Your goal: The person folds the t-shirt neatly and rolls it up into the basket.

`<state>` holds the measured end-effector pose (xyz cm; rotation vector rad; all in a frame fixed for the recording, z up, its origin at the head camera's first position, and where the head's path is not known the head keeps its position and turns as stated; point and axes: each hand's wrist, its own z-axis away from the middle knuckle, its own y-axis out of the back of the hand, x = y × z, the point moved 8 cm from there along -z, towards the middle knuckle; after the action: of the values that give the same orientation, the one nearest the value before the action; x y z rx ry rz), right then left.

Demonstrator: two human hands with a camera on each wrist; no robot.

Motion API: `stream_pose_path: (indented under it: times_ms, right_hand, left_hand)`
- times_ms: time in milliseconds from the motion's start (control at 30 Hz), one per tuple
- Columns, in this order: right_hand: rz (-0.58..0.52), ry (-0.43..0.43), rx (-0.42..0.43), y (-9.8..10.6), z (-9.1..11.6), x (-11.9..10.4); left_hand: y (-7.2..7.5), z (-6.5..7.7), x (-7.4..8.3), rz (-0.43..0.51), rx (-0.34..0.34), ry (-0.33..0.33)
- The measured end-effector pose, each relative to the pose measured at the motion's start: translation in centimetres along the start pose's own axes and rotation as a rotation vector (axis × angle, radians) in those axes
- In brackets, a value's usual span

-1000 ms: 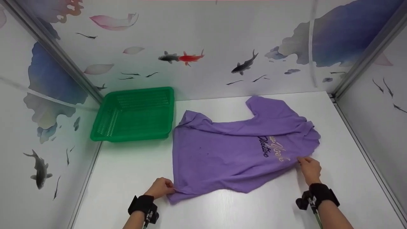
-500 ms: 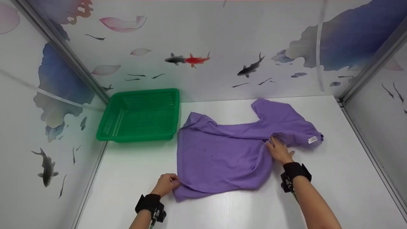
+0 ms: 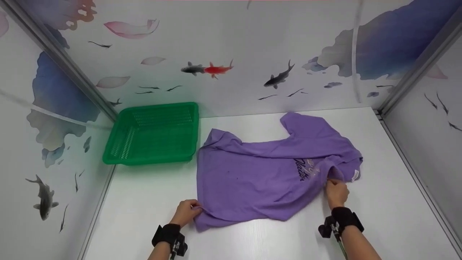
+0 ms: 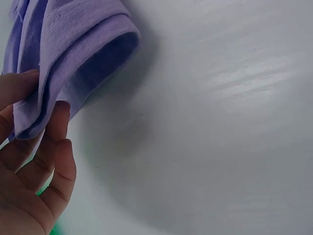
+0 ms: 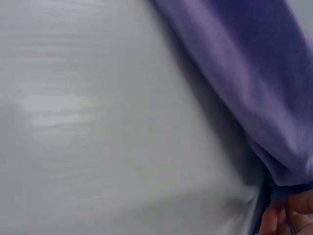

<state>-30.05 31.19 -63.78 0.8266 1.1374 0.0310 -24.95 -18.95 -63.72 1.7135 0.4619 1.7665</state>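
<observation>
A purple T-shirt (image 3: 249,180) lies on the white table, its hem to the left and its collar to the right. Dark and pale lettering (image 3: 305,169) shows on its chest, partly covered by a fold. My left hand (image 3: 184,212) pinches the near corner of the hem; in the left wrist view the hem (image 4: 88,58) hangs folded between thumb and fingers. At the near right side my right hand (image 3: 336,193) grips the shirt's near edge just under a raised fold. Only the fingertips (image 5: 274,220) show in the right wrist view, against the cloth.
A green plastic basket (image 3: 155,139) stands at the back left, close to the shirt's far hem corner. Printed wall panels (image 3: 245,36) enclose the table at the back and sides. A white label (image 3: 356,175) pokes out near the collar.
My right hand moved inward with the cloth, then back toward the near right, leaving a raised fold by the lettering. The collar label came into view. My left hand kept its pinch.
</observation>
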Motion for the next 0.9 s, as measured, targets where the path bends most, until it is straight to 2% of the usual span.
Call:
stream_pose_path:
  times_ms: [133, 200, 267, 333, 500, 633, 700, 767, 833, 900]
  right_hand:
    - [-0.06, -0.12, -0.126, -1.7, 1.1, 1.3]
    - [-0.11, -0.158, -0.144, -2.3, 1.5, 1.4]
    - [-0.149, -0.196, -0.126, -2.4, 1.8, 1.5]
    - [-0.208, -0.23, -0.075, -2.0, 2.2, 1.6]
    - [-0.295, -0.234, 0.188, 1.3, 3.2, 1.4]
    - [-0.277, -0.134, 0.367, 4.6, 3.3, -0.2]
    - [-0.263, -0.036, 0.438, 5.9, 2.9, -1.9]
    - [-0.232, 0.082, 0.476, 6.5, 2.2, -4.1]
    - [-0.186, 0.209, 0.457, 6.1, 1.1, -6.6]
    - [-0.112, 0.309, 0.341, 4.6, -0.2, -8.8]
  left_hand:
    - [-0.1, 0.1, 0.0, 0.003, -0.005, 0.002]
    - [-0.2, 0.1, -0.1, 0.006, -0.01, 0.009]
    - [-0.2, 0.1, -0.2, 0.006, -0.012, 0.011]
    - [-0.2, 0.1, -0.2, -0.002, -0.009, 0.014]
    - [0.3, 0.3, -0.1, -0.011, 0.025, 0.004]
    - [1.2, 0.2, -0.1, -0.004, 0.076, 0.007]
    - [1.8, -0.1, -0.1, 0.0, 0.117, 0.018]
    - [2.4, -0.5, 0.0, -0.011, 0.177, 0.032]
    - [3.1, -1.1, 0.0, -0.017, 0.244, 0.068]
    - [3.5, -1.7, -0.1, -0.026, 0.308, 0.115]
